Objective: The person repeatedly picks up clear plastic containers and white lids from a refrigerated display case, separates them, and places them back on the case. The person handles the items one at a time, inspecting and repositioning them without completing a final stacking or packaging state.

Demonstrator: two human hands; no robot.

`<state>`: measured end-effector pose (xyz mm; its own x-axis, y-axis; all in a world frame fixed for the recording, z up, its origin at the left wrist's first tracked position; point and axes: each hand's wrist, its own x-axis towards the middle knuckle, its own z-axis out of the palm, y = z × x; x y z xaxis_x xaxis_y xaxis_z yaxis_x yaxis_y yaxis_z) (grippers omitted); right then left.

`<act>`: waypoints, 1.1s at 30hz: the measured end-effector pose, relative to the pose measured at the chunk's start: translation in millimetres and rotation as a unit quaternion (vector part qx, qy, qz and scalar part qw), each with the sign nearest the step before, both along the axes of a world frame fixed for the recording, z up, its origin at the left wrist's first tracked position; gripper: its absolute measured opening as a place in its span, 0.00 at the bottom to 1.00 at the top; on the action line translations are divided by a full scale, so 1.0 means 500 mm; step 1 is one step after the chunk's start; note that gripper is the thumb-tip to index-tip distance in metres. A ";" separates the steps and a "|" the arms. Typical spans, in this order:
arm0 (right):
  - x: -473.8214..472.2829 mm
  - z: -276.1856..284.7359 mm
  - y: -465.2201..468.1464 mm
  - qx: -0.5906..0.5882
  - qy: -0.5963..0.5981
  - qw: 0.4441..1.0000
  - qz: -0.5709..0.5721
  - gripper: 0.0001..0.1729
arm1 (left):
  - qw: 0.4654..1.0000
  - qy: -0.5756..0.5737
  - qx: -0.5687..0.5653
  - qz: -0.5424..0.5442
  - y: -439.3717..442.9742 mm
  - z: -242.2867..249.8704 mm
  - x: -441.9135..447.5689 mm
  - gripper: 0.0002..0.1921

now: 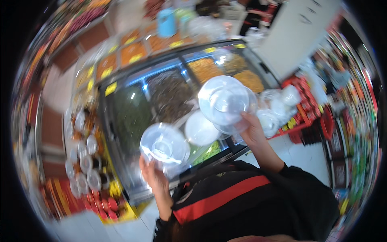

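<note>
My left hand (155,175) grips a clear round plastic container (164,145) by its near edge, over the front of the glass-topped display case. My right hand (251,128) holds clear round plastic containers (224,101), which look stacked, above the case's right part. Between the two hands a white round bowl or lid (202,128) lies on the case. Under the glass are dark food (172,96), dark green food (131,112) and orange-yellow food (205,69). The picture is somewhat blurred.
Lidded tubs (86,163) and red-lidded jars (105,207) stand at the left. Trays of orange food (133,53) and a blue container (166,22) line the far side. Bagged white containers (272,112) sit by red packages (302,103) at the right. Another person (257,16) stands beyond.
</note>
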<state>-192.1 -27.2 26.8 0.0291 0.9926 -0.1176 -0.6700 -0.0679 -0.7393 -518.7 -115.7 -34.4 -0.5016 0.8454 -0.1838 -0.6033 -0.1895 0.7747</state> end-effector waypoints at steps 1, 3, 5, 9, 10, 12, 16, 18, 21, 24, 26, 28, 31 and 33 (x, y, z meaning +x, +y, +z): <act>0.010 0.004 0.016 0.024 -0.002 0.998 -0.053 0.31 | 1.000 0.002 0.009 -0.020 0.005 -0.002 -0.002 0.26; 0.036 0.015 0.034 0.027 0.028 0.988 -0.146 0.29 | 1.000 0.017 0.011 -0.018 0.012 -0.008 0.005 0.19; 0.054 0.019 0.041 0.041 0.059 0.977 -0.203 0.27 | 0.999 0.016 -0.025 -0.029 0.018 -0.014 0.005 0.16; 0.080 0.021 0.031 0.004 0.056 0.967 -0.247 0.24 | 0.992 0.113 0.007 -0.056 0.029 -0.026 0.022 0.11; 0.080 0.018 0.025 0.011 0.054 0.969 -0.242 0.23 | 0.986 0.139 0.016 -0.086 0.034 -0.022 0.022 0.11; 0.079 0.014 0.016 0.005 0.051 0.968 -0.245 0.22 | 0.969 0.235 -0.003 -0.075 0.050 -0.007 0.039 0.12; 0.055 0.009 -0.001 -0.051 0.134 0.981 -0.132 0.19 | 0.768 0.586 0.249 -0.068 0.110 0.078 0.067 0.22; 0.029 0.014 -0.004 -0.113 0.172 0.975 -0.082 0.17 | 0.674 0.656 0.332 -0.073 0.131 0.134 0.099 0.27; -0.011 0.030 -0.028 -0.091 0.194 0.977 0.009 0.14 | 0.550 0.748 0.360 -0.096 0.143 0.215 0.139 0.29; -0.026 0.044 -0.051 -0.097 0.163 0.982 0.014 0.16 | 0.531 0.780 0.313 -0.109 0.159 0.257 0.181 0.28; -0.029 0.041 -0.062 -0.095 0.134 0.986 0.019 0.17 | 0.556 0.761 0.291 -0.167 0.180 0.263 0.200 0.26; -0.027 0.030 -0.066 -0.108 0.088 0.990 0.012 0.17 | 0.538 0.774 0.288 -0.171 0.191 0.260 0.206 0.26; -0.023 0.011 -0.061 -0.113 0.152 0.982 0.023 0.15 | 0.482 0.798 0.338 -0.129 0.174 0.247 0.194 0.29; -0.015 0.009 -0.055 -0.142 0.149 0.979 0.018 0.13 | 0.443 0.805 0.365 -0.151 0.167 0.239 0.180 0.34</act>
<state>-199.5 -54.6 31.4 -0.0835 0.9186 -0.3863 -0.8457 -0.2704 -0.4600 -428.6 -32.0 85.3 0.6701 0.4587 0.5836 0.5371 -0.8423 0.0454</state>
